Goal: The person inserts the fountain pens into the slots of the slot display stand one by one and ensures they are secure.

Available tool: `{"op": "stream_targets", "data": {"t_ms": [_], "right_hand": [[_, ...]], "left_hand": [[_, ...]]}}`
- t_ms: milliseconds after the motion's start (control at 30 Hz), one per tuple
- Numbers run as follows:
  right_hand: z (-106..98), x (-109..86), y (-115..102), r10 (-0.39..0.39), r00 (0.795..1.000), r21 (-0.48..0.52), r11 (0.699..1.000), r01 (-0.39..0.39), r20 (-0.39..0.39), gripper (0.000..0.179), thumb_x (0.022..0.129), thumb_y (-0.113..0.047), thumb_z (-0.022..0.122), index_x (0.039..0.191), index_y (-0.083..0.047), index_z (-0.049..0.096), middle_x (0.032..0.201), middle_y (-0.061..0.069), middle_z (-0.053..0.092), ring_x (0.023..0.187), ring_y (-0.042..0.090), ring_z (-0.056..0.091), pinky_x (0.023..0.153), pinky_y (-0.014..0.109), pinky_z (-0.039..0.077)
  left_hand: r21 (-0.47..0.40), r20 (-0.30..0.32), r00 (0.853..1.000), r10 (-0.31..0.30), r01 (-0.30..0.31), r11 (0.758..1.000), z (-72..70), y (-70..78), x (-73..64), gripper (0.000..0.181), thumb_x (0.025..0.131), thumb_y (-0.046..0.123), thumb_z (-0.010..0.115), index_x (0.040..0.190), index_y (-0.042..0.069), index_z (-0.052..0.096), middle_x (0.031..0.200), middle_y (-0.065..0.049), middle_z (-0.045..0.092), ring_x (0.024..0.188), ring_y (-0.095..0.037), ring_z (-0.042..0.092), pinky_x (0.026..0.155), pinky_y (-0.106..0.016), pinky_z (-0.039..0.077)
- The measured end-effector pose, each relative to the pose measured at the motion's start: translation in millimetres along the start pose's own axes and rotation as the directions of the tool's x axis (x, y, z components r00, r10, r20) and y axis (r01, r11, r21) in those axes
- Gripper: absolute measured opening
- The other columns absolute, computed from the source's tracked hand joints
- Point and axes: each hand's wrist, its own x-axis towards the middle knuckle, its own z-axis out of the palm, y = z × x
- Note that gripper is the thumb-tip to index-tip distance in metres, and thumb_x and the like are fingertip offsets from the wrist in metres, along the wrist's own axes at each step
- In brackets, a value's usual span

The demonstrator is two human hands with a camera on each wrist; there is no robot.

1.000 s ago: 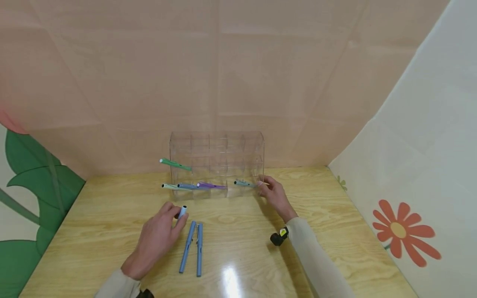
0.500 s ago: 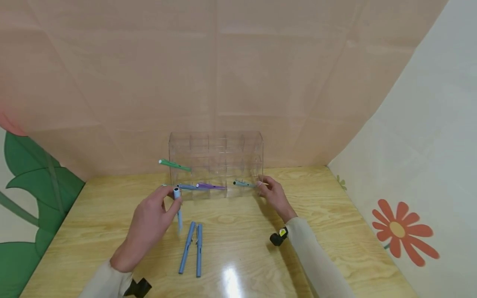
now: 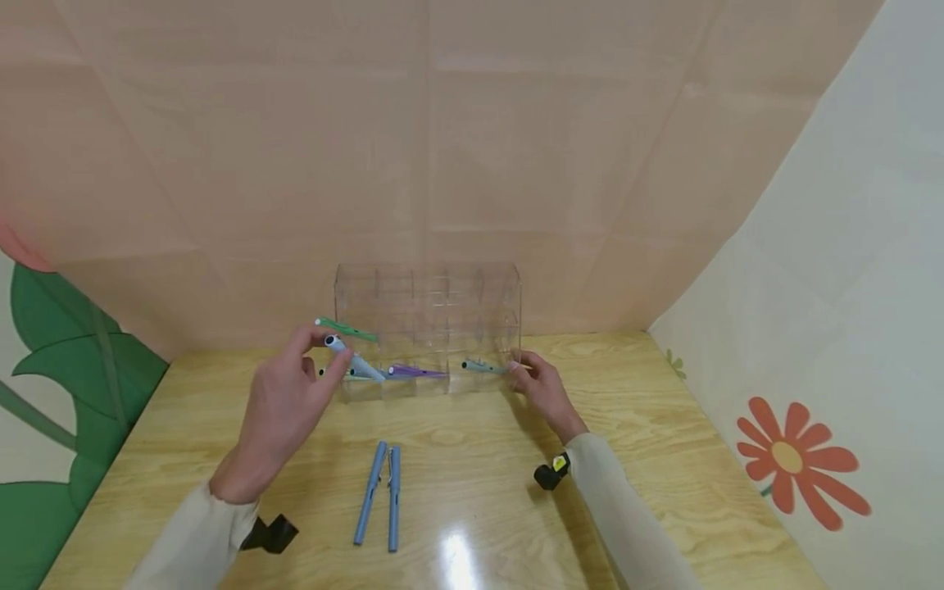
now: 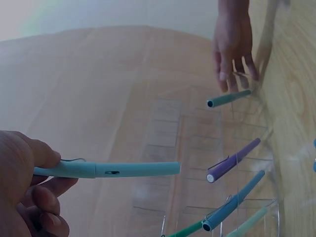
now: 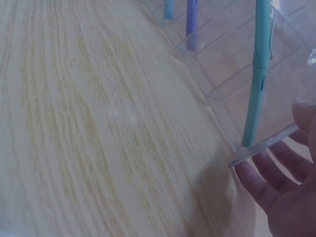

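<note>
Can read no text, label, brand, number or sign in the head view or either wrist view. Cannot make out any marking on the small yellow patch [image 3: 560, 462] on the black wrist camera [image 3: 546, 477] beside the right sleeve [image 3: 623, 508]: too small to tell.

Near the table's [image 3: 472, 459] back edge stands the rack [image 3: 429, 329], four pens [image 3: 416, 371] in its bottom tier, a fifth pen [image 3: 350, 329] above, far left. I hold a sixth pen [image 3: 359, 361] before its left half, my right hand [image 3: 544, 391] at its right edge; two loose pens [image 3: 370, 493] lie nearer me.
</note>
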Motion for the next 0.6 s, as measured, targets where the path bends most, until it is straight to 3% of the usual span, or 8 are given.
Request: {"op": "stream_targets", "data": {"t_ms": [67,167,300,433,600], "right_hand": [[-0.2,0.1,0.5,0.000,1.000,-0.001,1.000,0.000,0.004,0.049,0.112,-0.027,0.057,0.153,-0.001,0.052,0.161,0.022,0.050,0.134,0.045,0.062,0.106,0.052,0.059],[-0.5,-0.6,0.9,0.003,1.000,0.004,1.000,-0.003,0.004,0.049,0.112,-0.027,0.057,0.153,-0.001,0.052,0.162,0.021,0.050,0.134,0.046,0.062,0.106,0.054,0.058],[-0.2,-1.1,1.3,0.001,1.000,-0.005,1.000,-0.001,0.000,0.050,0.112,-0.027,0.057,0.154,-0.001,0.051,0.163,0.022,0.048,0.134,0.046,0.062,0.106,0.055,0.058],[0.3,-0.3,1.2,0.008,1.000,-0.010,1.000,-0.008,0.000,0.049,0.112,-0.028,0.057,0.153,-0.002,0.053,0.162,0.021,0.049,0.132,0.045,0.063,0.106,0.055,0.058],[-0.6,0.3,1.7,-0.001,1.000,-0.018,1.000,0.001,-0.001,0.050,0.112,-0.027,0.057,0.154,0.000,0.051,0.163,0.023,0.048,0.131,0.047,0.064,0.106,0.055,0.058]], "left_hand": [[-0.002,0.000,1.000,-0.008,0.008,1.000,0.4,-1.3,4.7,0.026,0.102,0.020,0.073,0.122,0.006,0.064,0.077,-0.008,0.064,0.043,-0.003,0.029,0.039,-0.021,0.026],[-0.018,0.000,1.000,-0.012,0.012,1.000,2.1,-4.4,12.0,0.030,0.102,0.020,0.074,0.125,0.003,0.064,0.101,-0.014,0.075,0.044,-0.003,0.028,0.038,-0.021,0.026],[-0.043,-0.011,1.000,-0.022,0.021,0.999,5.3,-10.3,21.9,0.030,0.102,0.018,0.073,0.125,0.002,0.063,0.123,-0.021,0.076,0.043,-0.002,0.026,0.038,-0.020,0.025],[-0.052,-0.025,0.998,-0.061,0.060,0.997,9.0,-14.8,31.4,0.028,0.103,0.020,0.072,0.123,0.002,0.063,0.129,-0.024,0.074,0.042,-0.002,0.027,0.037,-0.021,0.027],[-0.038,-0.015,0.993,-0.118,0.117,0.992,17.2,-17.6,41.3,0.028,0.102,0.024,0.073,0.120,0.005,0.063,0.124,-0.020,0.077,0.045,-0.009,0.036,0.043,-0.024,0.033]]}}
